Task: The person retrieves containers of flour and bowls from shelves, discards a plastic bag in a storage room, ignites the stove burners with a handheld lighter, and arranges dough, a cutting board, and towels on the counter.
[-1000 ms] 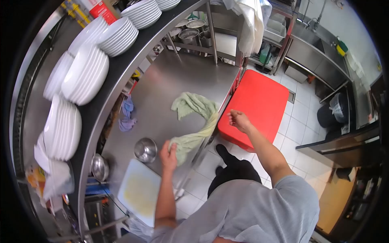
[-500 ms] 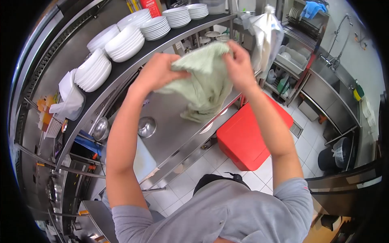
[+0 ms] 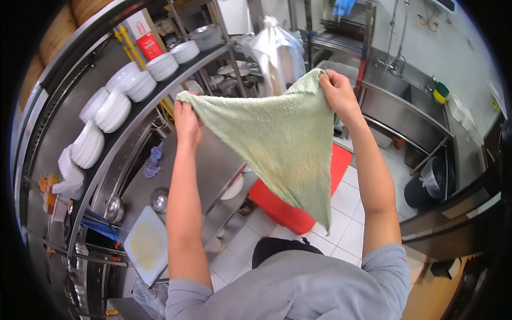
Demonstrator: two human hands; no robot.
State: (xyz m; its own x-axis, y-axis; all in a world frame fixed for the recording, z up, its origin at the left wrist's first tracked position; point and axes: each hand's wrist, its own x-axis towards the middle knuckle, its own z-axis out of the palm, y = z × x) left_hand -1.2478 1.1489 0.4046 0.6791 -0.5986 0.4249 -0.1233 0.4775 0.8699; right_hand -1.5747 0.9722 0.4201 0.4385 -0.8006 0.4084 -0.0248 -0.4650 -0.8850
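A light green cloth [image 3: 277, 133] hangs stretched between my two hands, its top edge sagging slightly and a pointed corner dangling low. My left hand [image 3: 188, 121] pinches its upper left corner, fingers closed. At the upper right, my right hand [image 3: 339, 96] grips the other corner, where the fabric is bunched. Faint brownish stains show on the lower part. Behind it the cloth hides part of the steel counter [image 3: 205, 165] and much of the red lid or bin [image 3: 272, 205] on the floor.
Stacked white plates and bowls [image 3: 114, 111] line the shelf on the left. A cutting board [image 3: 146, 245], a metal bowl [image 3: 159, 200] and a crumpled purple cloth [image 3: 153, 161] lie by the counter. A sink [image 3: 392, 88] stands back right, a black trash bin [image 3: 426, 192] below.
The cloth has gone from bunched to spread out between my hands, which have moved apart. My view has shifted toward the right, and the purple cloth now shows.
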